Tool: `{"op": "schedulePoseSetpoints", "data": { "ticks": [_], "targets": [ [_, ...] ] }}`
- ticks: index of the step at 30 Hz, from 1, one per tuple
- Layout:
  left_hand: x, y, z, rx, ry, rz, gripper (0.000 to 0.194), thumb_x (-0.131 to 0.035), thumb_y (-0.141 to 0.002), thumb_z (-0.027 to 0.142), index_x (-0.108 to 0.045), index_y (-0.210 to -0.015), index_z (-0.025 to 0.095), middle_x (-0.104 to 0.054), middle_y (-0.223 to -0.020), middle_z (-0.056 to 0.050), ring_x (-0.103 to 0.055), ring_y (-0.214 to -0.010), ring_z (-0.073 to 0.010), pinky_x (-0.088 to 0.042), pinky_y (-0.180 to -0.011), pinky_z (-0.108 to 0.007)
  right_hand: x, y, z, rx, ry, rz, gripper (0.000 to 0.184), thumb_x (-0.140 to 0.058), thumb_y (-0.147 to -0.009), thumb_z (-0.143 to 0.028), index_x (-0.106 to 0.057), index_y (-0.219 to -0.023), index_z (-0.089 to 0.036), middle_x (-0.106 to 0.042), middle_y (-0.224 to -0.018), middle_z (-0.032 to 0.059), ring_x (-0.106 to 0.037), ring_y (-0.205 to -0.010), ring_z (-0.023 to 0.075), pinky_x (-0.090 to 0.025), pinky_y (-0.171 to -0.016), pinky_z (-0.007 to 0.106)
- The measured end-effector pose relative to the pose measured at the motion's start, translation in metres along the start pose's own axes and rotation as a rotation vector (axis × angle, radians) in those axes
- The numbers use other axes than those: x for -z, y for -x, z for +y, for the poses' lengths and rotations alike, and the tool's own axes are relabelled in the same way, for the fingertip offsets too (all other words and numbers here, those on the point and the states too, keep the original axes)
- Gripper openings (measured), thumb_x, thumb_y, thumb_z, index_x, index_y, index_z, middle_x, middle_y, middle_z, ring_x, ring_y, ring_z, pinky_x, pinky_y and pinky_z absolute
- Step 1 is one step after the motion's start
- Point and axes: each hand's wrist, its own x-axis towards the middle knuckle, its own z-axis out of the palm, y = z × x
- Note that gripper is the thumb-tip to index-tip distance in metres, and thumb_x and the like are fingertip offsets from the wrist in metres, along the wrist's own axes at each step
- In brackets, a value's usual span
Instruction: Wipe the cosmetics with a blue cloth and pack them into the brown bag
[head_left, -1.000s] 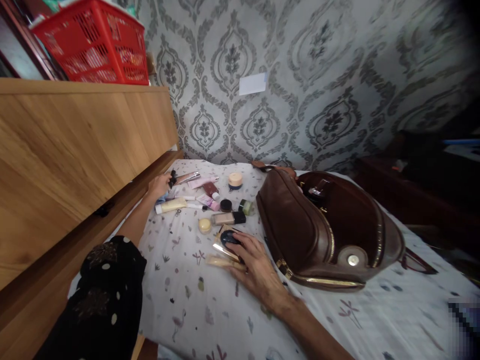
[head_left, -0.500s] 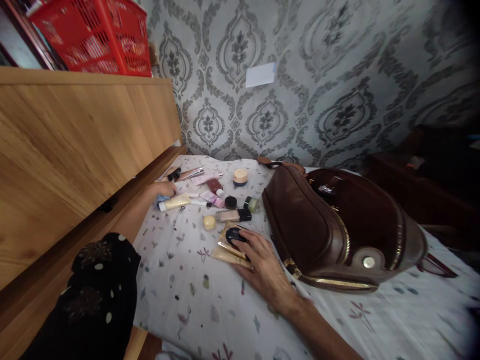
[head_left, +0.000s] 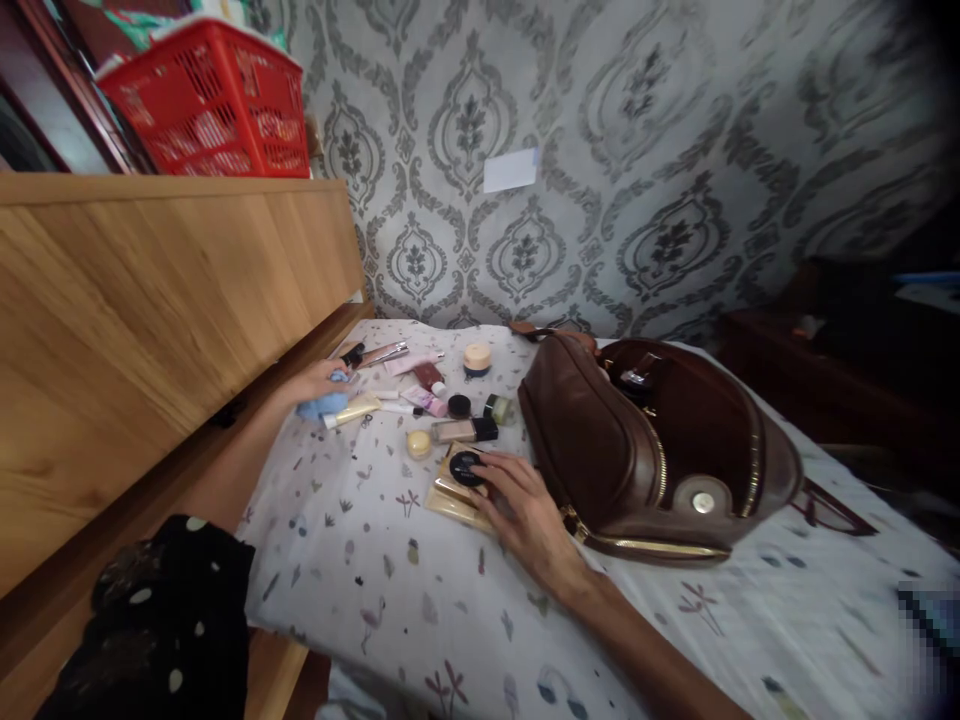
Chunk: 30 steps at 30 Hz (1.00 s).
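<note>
Over on the left, my left hand has its fingers closed on a crumpled light-blue cloth; the fingertips are partly hidden. Beside the cloth lies a cream-yellow tube. My right hand rests near the middle, fingers stretched and slightly apart. Its fingertips touch the edge of a round black compact, which sits on flat gold packets. Just beyond are a small yellow-lidded pot, a foundation bottle with a black cap and a round black-lidded jar.
A brown leather bag lies unzipped beside my right hand. Behind the bottle are a green jar, a peach-lidded jar, a pink tube and a brown tube. A wooden cabinet bearing a red basket borders the left.
My left hand has shifted slightly left and more of the blue cloth shows. The gold packets now lie flatter, with more of the compact uncovered by my right hand. The view has tilted slightly.
</note>
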Motion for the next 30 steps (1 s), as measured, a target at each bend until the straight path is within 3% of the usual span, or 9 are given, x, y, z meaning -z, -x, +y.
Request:
{"op": "schedulePoseSetpoints", "data": {
  "ticks": [4, 8, 12, 17, 21, 23, 27, 30],
  "targets": [
    [-0.030, 0.028, 0.052, -0.114, 0.264, -0.082, 0.041, -0.070, -0.074, 0.054, -0.066, -0.096, 0.019, -0.062, -0.080, 0.001, -0.056, -0.075, -0.0171, -0.044, -0.064, -0.025, 0.005, -0.016, -0.013, -0.179, -0.177, 0.023, 0.023, -0.056, -0.095, -0.033, -0.071, -0.108, -0.022, -0.073, -0.106, 0.0110, -0.066, -0.099, 0.0265, -0.055, -0.089, 0.045],
    [-0.079, 0.064, 0.119, -0.178, 0.640, -0.145, 0.038, -0.067, -0.080, 0.051, -0.064, -0.101, 0.019, -0.063, -0.084, 0.001, -0.058, -0.072, -0.0158, -0.046, -0.062, -0.024, -0.002, -0.025, -0.025, -0.447, -0.628, 0.015, 0.038, -0.057, -0.093, -0.048, -0.063, -0.122, -0.024, -0.072, -0.108, 0.0072, -0.068, -0.091, 0.0222, -0.057, -0.075, 0.036],
    [-0.112, 0.088, 0.159, -0.316, 0.612, -0.110, 0.030, -0.058, -0.090, 0.048, -0.065, -0.097, 0.020, -0.065, -0.087, -0.001, -0.060, -0.081, -0.0178, -0.048, -0.073, -0.027, -0.007, -0.023, -0.025, -0.662, -1.088, 0.052, 0.051, -0.072, -0.080, -0.058, -0.062, -0.118, -0.025, -0.071, -0.091, 0.0007, -0.066, -0.074, 0.0167, -0.055, -0.066, 0.029],
    [-0.127, 0.101, 0.158, -0.238, 0.643, -0.040, 0.033, -0.050, -0.096, 0.049, -0.059, -0.113, 0.023, -0.065, -0.095, -0.001, -0.060, -0.081, -0.0173, -0.049, -0.077, -0.029, 0.002, -0.019, -0.024, -0.780, -1.290, 0.138, 0.047, -0.085, -0.070, -0.048, -0.065, -0.104, -0.022, -0.064, -0.075, -0.0036, -0.059, -0.062, 0.0105, -0.049, -0.055, 0.021],
    [-0.136, 0.107, 0.148, -0.264, 0.873, -0.177, 0.049, -0.061, -0.090, 0.044, -0.045, -0.133, 0.027, -0.062, -0.119, -0.005, -0.064, -0.096, -0.0206, -0.053, -0.083, -0.032, 0.007, -0.021, -0.027, -0.759, -1.330, 0.126, 0.045, -0.087, -0.069, -0.044, -0.067, -0.102, -0.021, -0.065, -0.075, -0.0027, -0.059, -0.061, 0.0101, -0.050, -0.053, 0.021],
    [-0.139, 0.107, 0.145, -0.277, 0.918, -0.203, 0.049, -0.062, -0.089, 0.039, -0.044, -0.133, 0.027, -0.061, -0.120, -0.006, -0.063, -0.103, -0.0223, -0.053, -0.087, -0.034, 0.007, -0.021, -0.027, -0.767, -1.328, 0.135, 0.046, -0.087, -0.068, -0.043, -0.067, -0.102, -0.020, -0.068, -0.079, -0.0006, -0.062, -0.064, 0.0113, -0.049, -0.053, 0.022],
    [-0.142, 0.101, 0.140, -0.254, 0.868, -0.032, 0.029, -0.054, -0.093, 0.032, -0.051, -0.121, 0.023, -0.064, -0.107, -0.005, -0.063, -0.102, -0.0211, -0.049, -0.094, -0.035, 0.012, -0.020, -0.029, -0.796, -1.286, 0.229, 0.043, -0.086, -0.070, -0.044, -0.064, -0.098, -0.019, -0.071, -0.081, 0.0009, -0.066, -0.068, 0.0130, -0.045, -0.053, 0.020],
    [-0.142, 0.098, 0.139, -0.244, 0.852, 0.106, 0.025, -0.050, -0.097, 0.035, -0.050, -0.119, 0.023, -0.065, -0.107, -0.006, -0.063, -0.102, -0.0210, -0.048, -0.095, -0.037, 0.017, -0.020, -0.032, -0.804, -1.325, 0.138, 0.039, -0.084, -0.072, -0.045, -0.062, -0.090, -0.018, -0.071, -0.077, 0.0016, -0.066, -0.064, 0.0120, -0.045, -0.054, 0.020]
  ]
}}
